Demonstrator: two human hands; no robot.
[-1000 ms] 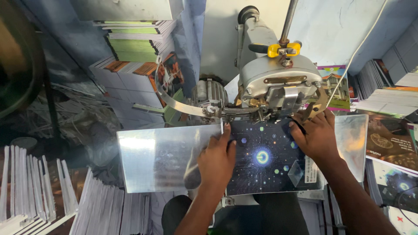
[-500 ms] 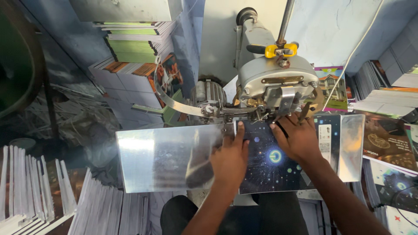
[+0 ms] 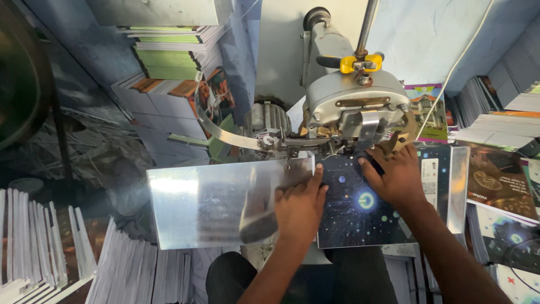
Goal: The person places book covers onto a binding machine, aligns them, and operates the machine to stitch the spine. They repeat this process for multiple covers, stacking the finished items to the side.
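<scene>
A dark booklet with a starry cover and a glowing ring lies on the shiny metal plate of a stitching machine. My left hand presses flat on the booklet's left edge, where it meets the bare plate. My right hand lies flat on the booklet's upper part, fingertips right under the machine's head. Neither hand grips anything; both rest palm down with fingers spread.
Stacks of printed booklets stand behind the machine at the left. More piles fill the right side. White folded sheets stand on edge at lower left. A motor sits beside the machine head.
The booklet has slid to the left under the machine head, and both hands have shifted left with it.
</scene>
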